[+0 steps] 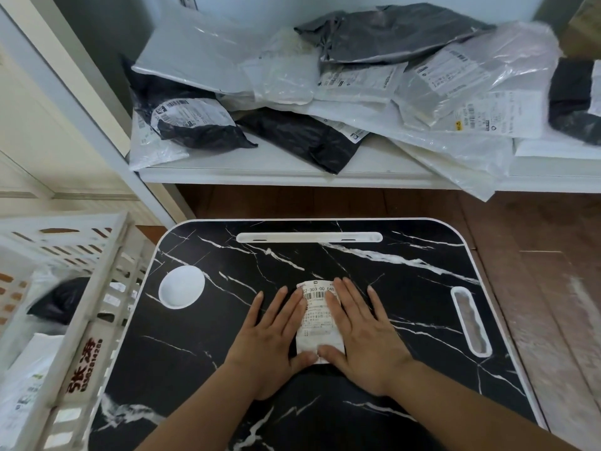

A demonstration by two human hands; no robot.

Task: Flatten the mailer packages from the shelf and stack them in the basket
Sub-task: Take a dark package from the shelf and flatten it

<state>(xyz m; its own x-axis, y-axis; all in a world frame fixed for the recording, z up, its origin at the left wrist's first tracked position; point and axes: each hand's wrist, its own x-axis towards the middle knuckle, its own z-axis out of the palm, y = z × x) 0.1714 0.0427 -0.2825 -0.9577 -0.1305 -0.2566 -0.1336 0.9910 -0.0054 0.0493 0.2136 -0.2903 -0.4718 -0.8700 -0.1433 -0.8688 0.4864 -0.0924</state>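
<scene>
Both grips released, left hand (271, 336) and right hand (361, 333) flat, pressing small labelled white mailer (317, 323) onto black marble bench (406, 288); basket (81, 307) at 9 o'clock.

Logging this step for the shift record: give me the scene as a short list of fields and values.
surface: black marble-pattern table
item being worked: small white mailer with a printed label, lying on the table
left hand: flat, fingers straight, pressing the mailer's left side
right hand: flat, fingers straight, pressing its right side
shelf: heaped with black, white and clear mailers
basket: white slatted, left of the table, already holding mailers
</scene>
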